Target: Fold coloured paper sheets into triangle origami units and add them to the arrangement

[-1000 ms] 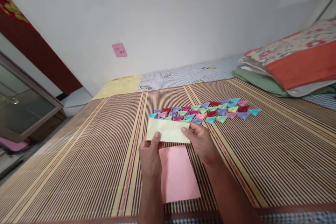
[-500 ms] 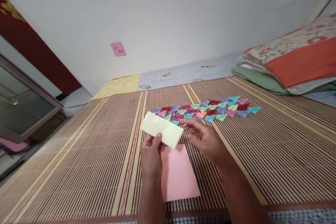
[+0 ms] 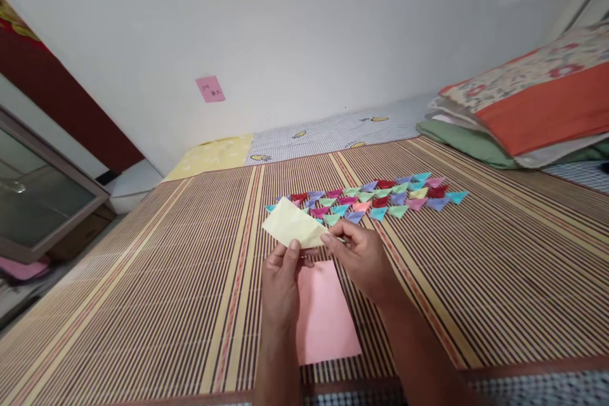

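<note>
A pale yellow sheet of paper (image 3: 292, 223), folded into a strip, is held up above the mat between both hands. My left hand (image 3: 281, 273) grips its lower edge, thumb on the near face and fingers behind. At the strip's right end, my right hand (image 3: 364, 257) pinches the corner between thumb and fingers, and that end looks bent over. Below the hands a pink sheet of paper (image 3: 328, 320) lies flat. Just beyond the yellow paper, several rows of small folded paper triangles (image 3: 379, 202) in many colours rest on the mat, a few hidden behind it.
A striped bamboo mat (image 3: 157, 292) covers the bed. Folded bedding with a floral and orange cover (image 3: 537, 101) is piled at the right. A pink note (image 3: 210, 89) sticks to the white wall. On the left stands a glass-fronted cabinet (image 3: 42, 190).
My right hand has closed on the right end of the yellow paper, which now appears bent there. Before, its fingers were apart beside the paper. The view has shifted slightly.
</note>
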A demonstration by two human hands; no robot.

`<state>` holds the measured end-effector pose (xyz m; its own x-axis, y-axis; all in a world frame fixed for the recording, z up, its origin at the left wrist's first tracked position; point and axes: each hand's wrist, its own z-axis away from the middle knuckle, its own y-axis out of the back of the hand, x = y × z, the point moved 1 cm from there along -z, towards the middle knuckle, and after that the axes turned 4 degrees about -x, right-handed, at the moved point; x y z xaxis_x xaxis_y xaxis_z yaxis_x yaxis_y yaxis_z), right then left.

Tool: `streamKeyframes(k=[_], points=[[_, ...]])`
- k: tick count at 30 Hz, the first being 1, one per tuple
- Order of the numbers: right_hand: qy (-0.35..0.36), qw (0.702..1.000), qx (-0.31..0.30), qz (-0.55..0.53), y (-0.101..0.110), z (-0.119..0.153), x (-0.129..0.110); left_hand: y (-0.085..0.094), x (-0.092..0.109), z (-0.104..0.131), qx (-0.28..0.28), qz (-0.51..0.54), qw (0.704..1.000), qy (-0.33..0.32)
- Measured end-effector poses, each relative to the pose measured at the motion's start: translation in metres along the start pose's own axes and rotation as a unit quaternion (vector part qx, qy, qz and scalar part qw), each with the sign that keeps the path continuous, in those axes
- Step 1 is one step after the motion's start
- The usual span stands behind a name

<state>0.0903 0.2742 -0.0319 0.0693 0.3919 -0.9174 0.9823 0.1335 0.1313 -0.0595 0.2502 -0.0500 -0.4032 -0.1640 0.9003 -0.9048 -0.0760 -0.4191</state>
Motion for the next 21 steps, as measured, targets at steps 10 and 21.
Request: streamKeyframes(k=[10, 21], points=[[0.004, 0.999, 0.029, 0.04, -0.0044, 0.0014, 0.0039, -0.0021, -0.0021, 0.0001, 0.03, -0.004, 1.0, -0.002], [-0.057, 0.995, 0.034, -0.078, -0.0038, -0.0018, 0.0087, -0.0007, -0.0007, -0.0005, 0.011, -0.019, 1.0, 0.004]])
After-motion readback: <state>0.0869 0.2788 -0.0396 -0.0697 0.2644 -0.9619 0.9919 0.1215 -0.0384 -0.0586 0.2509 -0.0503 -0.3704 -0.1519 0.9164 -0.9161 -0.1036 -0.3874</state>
